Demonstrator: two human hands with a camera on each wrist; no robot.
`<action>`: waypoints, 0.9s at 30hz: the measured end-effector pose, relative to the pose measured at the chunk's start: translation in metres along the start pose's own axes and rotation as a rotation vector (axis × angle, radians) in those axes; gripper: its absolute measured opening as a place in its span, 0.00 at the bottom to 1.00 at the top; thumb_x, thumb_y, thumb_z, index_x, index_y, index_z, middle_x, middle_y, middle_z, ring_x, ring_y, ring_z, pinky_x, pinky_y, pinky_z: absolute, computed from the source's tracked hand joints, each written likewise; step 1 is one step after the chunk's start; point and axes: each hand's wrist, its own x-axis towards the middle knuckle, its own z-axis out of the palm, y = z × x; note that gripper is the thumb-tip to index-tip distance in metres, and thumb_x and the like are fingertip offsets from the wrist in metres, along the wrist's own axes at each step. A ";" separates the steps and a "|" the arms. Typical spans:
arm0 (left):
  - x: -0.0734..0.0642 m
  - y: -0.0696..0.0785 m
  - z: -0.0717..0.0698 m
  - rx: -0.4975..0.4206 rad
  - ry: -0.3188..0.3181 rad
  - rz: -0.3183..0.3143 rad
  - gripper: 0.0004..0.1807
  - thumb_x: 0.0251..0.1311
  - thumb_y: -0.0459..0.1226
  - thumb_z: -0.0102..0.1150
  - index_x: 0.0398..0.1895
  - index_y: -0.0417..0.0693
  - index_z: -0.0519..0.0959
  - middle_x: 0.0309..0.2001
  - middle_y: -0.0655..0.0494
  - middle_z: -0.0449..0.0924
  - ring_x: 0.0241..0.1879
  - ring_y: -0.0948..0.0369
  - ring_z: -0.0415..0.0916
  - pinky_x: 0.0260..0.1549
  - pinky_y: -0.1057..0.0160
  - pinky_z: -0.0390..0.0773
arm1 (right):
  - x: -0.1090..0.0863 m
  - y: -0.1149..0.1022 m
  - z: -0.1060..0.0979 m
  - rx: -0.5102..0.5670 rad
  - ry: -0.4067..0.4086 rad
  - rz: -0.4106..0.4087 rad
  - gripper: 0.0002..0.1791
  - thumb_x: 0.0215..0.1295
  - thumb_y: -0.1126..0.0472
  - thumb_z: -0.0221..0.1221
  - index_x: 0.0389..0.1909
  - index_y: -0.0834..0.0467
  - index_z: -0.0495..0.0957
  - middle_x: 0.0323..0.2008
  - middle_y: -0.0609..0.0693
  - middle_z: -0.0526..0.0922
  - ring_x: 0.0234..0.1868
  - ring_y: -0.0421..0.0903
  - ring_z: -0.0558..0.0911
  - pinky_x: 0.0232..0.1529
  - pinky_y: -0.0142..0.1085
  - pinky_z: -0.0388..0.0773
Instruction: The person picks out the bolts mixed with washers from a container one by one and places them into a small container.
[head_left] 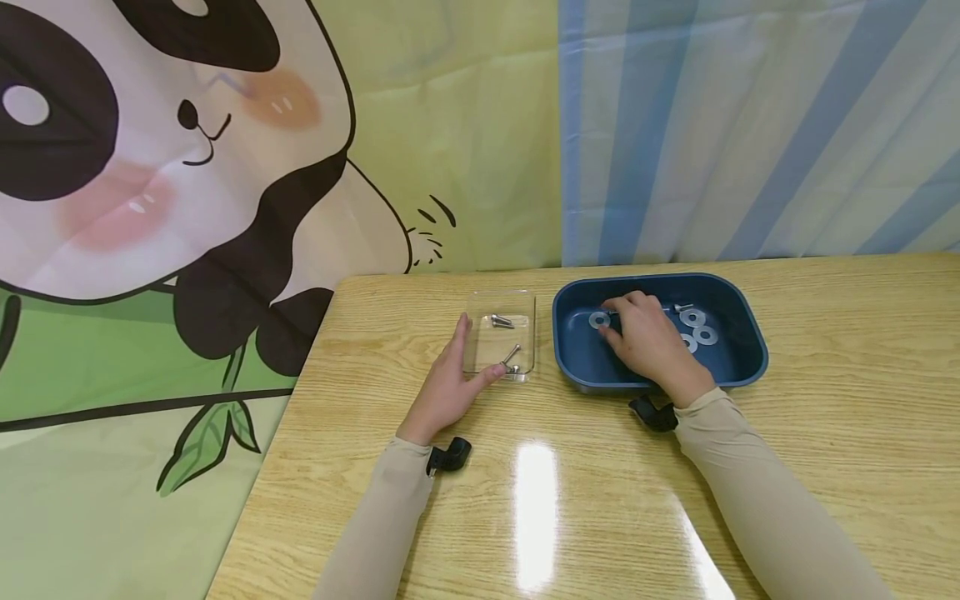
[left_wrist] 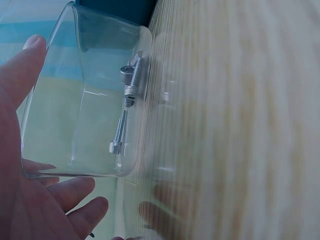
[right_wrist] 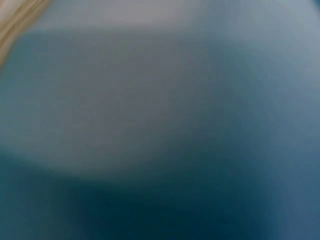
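Note:
My left hand (head_left: pixel 444 392) rests against a clear plastic box (head_left: pixel 498 293), its fingers extended along the left side and the thumb at the near edge. Inside the box lie several silver socket-head screws (left_wrist: pixel 131 85), which the left wrist view shows close to its floor. My right hand (head_left: pixel 651 337) reaches down into a blue tray (head_left: pixel 756 358). Its thumb and forefinger stand apart beside a pale flat washer (head_left: pixel 598 320) at the tray's left end. The right wrist view shows only blurred blue tray surface, with the fingertips out of sight.
More washers (head_left: pixel 705 335) and a silver screw (head_left: pixel 683 307) lie in the right part of the tray. Box and tray stand side by side near the back of the wooden table (head_left: pixel 600 517). Behind the table hangs a printed curtain (head_left: pixel 480 150).

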 end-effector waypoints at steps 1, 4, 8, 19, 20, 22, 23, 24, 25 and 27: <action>0.000 0.000 0.000 0.000 0.000 0.001 0.56 0.65 0.62 0.57 0.83 0.54 0.35 0.81 0.58 0.43 0.77 0.49 0.47 0.72 0.43 0.53 | 0.000 0.000 0.000 -0.002 -0.005 0.006 0.22 0.71 0.61 0.60 0.61 0.69 0.75 0.59 0.70 0.71 0.58 0.66 0.68 0.59 0.60 0.69; 0.000 0.001 -0.001 0.005 0.001 0.001 0.57 0.64 0.65 0.56 0.83 0.54 0.35 0.81 0.58 0.43 0.77 0.50 0.47 0.72 0.44 0.53 | 0.001 0.000 0.001 -0.010 -0.023 0.021 0.23 0.72 0.61 0.60 0.62 0.69 0.74 0.60 0.71 0.70 0.59 0.67 0.68 0.59 0.60 0.69; -0.001 0.001 -0.001 0.007 0.002 0.002 0.58 0.62 0.68 0.53 0.83 0.53 0.35 0.81 0.58 0.43 0.77 0.50 0.47 0.72 0.44 0.52 | 0.001 0.000 0.001 -0.018 -0.046 0.041 0.25 0.72 0.61 0.60 0.64 0.69 0.72 0.62 0.72 0.68 0.60 0.67 0.66 0.60 0.61 0.68; 0.000 0.001 -0.001 -0.006 -0.001 -0.001 0.57 0.64 0.65 0.56 0.83 0.54 0.35 0.81 0.59 0.43 0.77 0.50 0.46 0.72 0.44 0.53 | 0.001 0.003 0.002 -0.037 -0.104 0.055 0.30 0.72 0.60 0.60 0.68 0.72 0.67 0.65 0.74 0.65 0.63 0.71 0.63 0.63 0.62 0.64; 0.000 0.001 -0.001 -0.004 -0.001 -0.003 0.58 0.63 0.66 0.55 0.83 0.54 0.35 0.81 0.59 0.43 0.77 0.51 0.46 0.72 0.44 0.53 | 0.001 0.003 0.002 -0.039 -0.108 0.056 0.30 0.72 0.60 0.60 0.68 0.72 0.67 0.65 0.74 0.65 0.63 0.71 0.63 0.63 0.62 0.64; 0.000 0.001 0.000 -0.007 -0.002 0.003 0.58 0.63 0.67 0.55 0.83 0.54 0.34 0.81 0.58 0.43 0.77 0.50 0.46 0.72 0.43 0.53 | 0.001 0.004 0.003 -0.043 -0.112 0.059 0.30 0.71 0.61 0.60 0.68 0.72 0.67 0.64 0.74 0.65 0.63 0.71 0.63 0.63 0.63 0.64; 0.000 0.001 0.000 -0.006 -0.003 0.003 0.58 0.62 0.68 0.54 0.83 0.55 0.34 0.81 0.58 0.43 0.77 0.50 0.46 0.72 0.43 0.53 | 0.001 0.004 0.003 -0.045 -0.112 0.061 0.30 0.71 0.61 0.60 0.68 0.72 0.67 0.64 0.74 0.65 0.63 0.71 0.63 0.63 0.63 0.64; 0.000 0.001 0.000 -0.006 -0.003 0.004 0.58 0.62 0.68 0.54 0.83 0.55 0.34 0.81 0.58 0.43 0.77 0.50 0.46 0.72 0.43 0.53 | 0.001 0.004 0.003 -0.045 -0.112 0.063 0.30 0.71 0.61 0.61 0.68 0.72 0.67 0.64 0.74 0.65 0.63 0.71 0.63 0.63 0.63 0.64; 0.000 0.001 0.000 -0.007 -0.002 0.003 0.58 0.62 0.69 0.53 0.83 0.56 0.34 0.81 0.59 0.43 0.77 0.50 0.46 0.72 0.43 0.53 | 0.001 0.003 0.003 -0.046 -0.111 0.066 0.30 0.71 0.61 0.61 0.68 0.72 0.67 0.63 0.74 0.65 0.62 0.71 0.63 0.63 0.63 0.64; 0.000 0.000 0.000 -0.010 -0.003 0.006 0.58 0.62 0.69 0.53 0.83 0.56 0.34 0.81 0.58 0.43 0.77 0.50 0.46 0.72 0.43 0.53 | 0.001 0.003 0.003 -0.050 -0.105 0.070 0.29 0.71 0.62 0.61 0.67 0.72 0.68 0.63 0.73 0.66 0.61 0.70 0.64 0.62 0.62 0.65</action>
